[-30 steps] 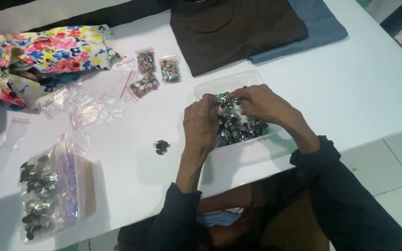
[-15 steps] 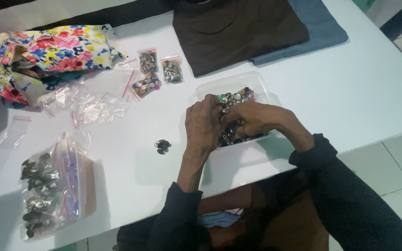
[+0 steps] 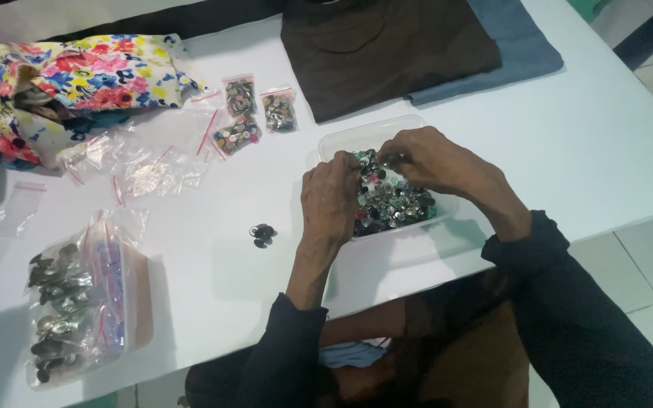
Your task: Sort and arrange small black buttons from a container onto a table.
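Both hands are now inside the clear plastic tub [image 3: 341, 140] of small buttons [image 3: 398, 204] on the white table [image 3: 614, 151]. Compared with a second ago, the hands have moved a little. The right hand [image 3: 436, 160] has come toward the far left part of the tub. The left hand [image 3: 332, 198] sits at the near left edge, as it did before. The two hands now meet over the same spot of the heap, so I judge the person is picking single buttons out of the pile, not stirring it.

The fingertips of the right hand are pinched together on something small and dark at the top of the heap. I think it is a button, but it is too small to be sure. The fingers of the left hand are curled down into the buttons. If they grip anything, I cannot tell, because the back of the hand hides them.

A few dark buttons [image 3: 263, 235] lie loose on the table, just left of the left hand.

About the packages: three small clear bags with red zip strips [image 3: 253, 115] lie beyond, filled with mixed buttons. Several empty bags of the same kind [image 3: 137, 170] are spread to the left of them. At the near left stands a bigger clear bag [image 3: 77, 302] full of grey metal pieces. A flowered cloth pouch [image 3: 69, 79] lies at the far left, and folded brown and blue cloth [image 3: 387, 45] at the far edge.
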